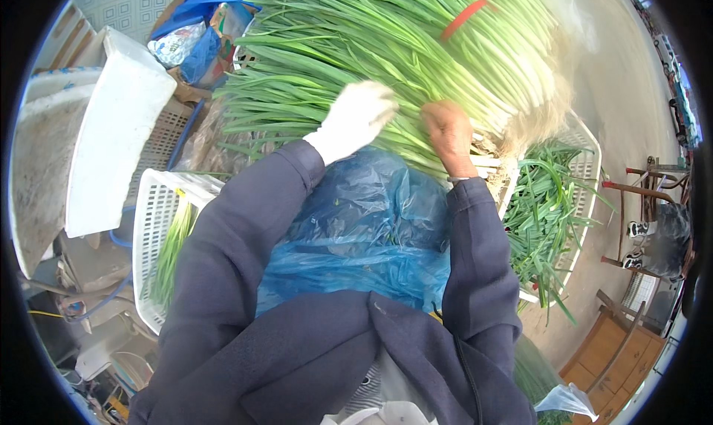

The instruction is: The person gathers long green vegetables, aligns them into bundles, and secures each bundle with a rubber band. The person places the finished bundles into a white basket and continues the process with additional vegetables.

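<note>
A large heap of leafy allium stalks (356, 46) lies before me, green leaves to the left, white stems and pale stringy roots (546, 118) to the right. A red band (465, 19) ties a bundle at the back. My left hand (362, 113), in a white glove, is over the leaves at the near side; it is blurred, and its fingertips are hidden. Close to its right, my bare right hand (450, 132) has its fingers curled around stalks near their white ends. Blue plastic sheeting (356, 202) covers the area under my forearms.
A white plastic crate (582, 202) at right holds loose green leaves (540, 219). Another white crate (147, 241) at left contains a thin bunch of greens (174, 252). White foam boards (117, 135) stand farther left. A wooden cabinet (613, 358) is at lower right.
</note>
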Tool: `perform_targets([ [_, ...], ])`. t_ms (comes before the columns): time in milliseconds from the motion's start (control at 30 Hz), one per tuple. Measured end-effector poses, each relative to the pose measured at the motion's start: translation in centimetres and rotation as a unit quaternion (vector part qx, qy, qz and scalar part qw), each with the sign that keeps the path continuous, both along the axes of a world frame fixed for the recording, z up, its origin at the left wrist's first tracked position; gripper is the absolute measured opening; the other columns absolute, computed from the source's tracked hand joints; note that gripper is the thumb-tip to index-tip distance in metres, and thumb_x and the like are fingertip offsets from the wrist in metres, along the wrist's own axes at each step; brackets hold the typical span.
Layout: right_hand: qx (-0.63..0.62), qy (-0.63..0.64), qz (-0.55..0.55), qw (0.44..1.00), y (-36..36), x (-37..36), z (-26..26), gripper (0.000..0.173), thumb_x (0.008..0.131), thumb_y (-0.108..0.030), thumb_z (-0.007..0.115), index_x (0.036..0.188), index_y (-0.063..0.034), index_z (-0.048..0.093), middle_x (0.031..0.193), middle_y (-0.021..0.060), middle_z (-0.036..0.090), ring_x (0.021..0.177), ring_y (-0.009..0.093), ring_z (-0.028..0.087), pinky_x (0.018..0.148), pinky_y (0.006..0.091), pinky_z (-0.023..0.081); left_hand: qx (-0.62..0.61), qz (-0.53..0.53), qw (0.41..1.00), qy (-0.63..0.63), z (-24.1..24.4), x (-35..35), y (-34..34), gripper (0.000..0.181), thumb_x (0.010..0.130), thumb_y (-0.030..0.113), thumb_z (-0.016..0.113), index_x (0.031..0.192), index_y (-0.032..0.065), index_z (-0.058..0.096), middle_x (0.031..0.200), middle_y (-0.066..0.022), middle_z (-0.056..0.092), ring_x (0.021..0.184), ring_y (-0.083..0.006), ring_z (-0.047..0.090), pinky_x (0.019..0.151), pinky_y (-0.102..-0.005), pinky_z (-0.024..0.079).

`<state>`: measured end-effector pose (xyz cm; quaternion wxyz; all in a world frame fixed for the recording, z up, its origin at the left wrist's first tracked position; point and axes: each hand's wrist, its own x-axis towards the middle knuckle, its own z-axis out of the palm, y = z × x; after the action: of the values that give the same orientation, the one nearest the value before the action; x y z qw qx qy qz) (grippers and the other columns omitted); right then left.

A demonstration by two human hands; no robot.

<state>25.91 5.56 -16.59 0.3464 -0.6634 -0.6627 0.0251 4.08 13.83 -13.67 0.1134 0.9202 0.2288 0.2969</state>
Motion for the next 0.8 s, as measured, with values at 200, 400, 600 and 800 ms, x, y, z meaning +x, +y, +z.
perform_targets([
  [200, -0.038, 0.252, -0.056, 0.965, -1.2, -0.3, 1.0, 0.011, 0.086, -0.01, 0.073, 0.095, -0.005, 0.073, 0.087, 0.0057, 0.067, 0.077, 0.018, 0.064, 0.069, 0.0292, 0.05, 0.153, 0.019, 0.987, 0.036, 2.1, 0.4, 0.8, 0.019, 0.082, 0.022, 0.071, 0.099, 0.0143, 0.069, 0.105, -0.0054, 0.064, 0.11, -0.027, 0.058, 0.097, -0.0449, 0.044],
  [400, -0.004, 0.29, -0.048, 0.956, -1.4, -0.2, 1.8, 0.01, 0.09, -0.008, 0.069, 0.096, -0.0005, 0.071, 0.089, 0.0062, 0.067, 0.076, 0.015, 0.064, 0.072, 0.0279, 0.052, 0.157, -0.006, 0.971, 0.18, 0.9, 3.9, -1.3, 0.015, 0.086, 0.03, 0.066, 0.092, 0.0172, 0.069, 0.087, -0.0029, 0.059, 0.089, -0.0219, 0.057, 0.082, -0.0396, 0.043],
  [600, 0.021, 0.608, -0.097, 0.788, -3.1, 3.6, 3.0, 0.01, 0.099, -0.011, 0.059, 0.099, -0.0011, 0.063, 0.089, 0.0103, 0.068, 0.072, 0.015, 0.066, 0.064, 0.0273, 0.057, 0.091, -0.043, 0.975, 0.199, -0.8, 4.8, -0.4, 0.018, 0.091, 0.032, 0.062, 0.093, 0.0156, 0.07, 0.084, -0.0034, 0.059, 0.088, -0.0229, 0.058, 0.075, -0.0381, 0.044],
  [800, 0.157, 0.729, -0.051, 0.664, -8.3, 11.3, 4.3, 0.016, 0.095, -0.009, 0.063, 0.108, -0.002, 0.059, 0.089, 0.0063, 0.065, 0.053, 0.003, 0.04, 0.046, 0.0175, 0.034, 0.033, -0.049, 0.98, 0.188, -2.8, 4.9, 0.6, 0.025, 0.092, 0.034, 0.062, 0.105, 0.0152, 0.073, 0.089, -0.0037, 0.06, 0.092, -0.0248, 0.058, 0.077, -0.0379, 0.048],
])
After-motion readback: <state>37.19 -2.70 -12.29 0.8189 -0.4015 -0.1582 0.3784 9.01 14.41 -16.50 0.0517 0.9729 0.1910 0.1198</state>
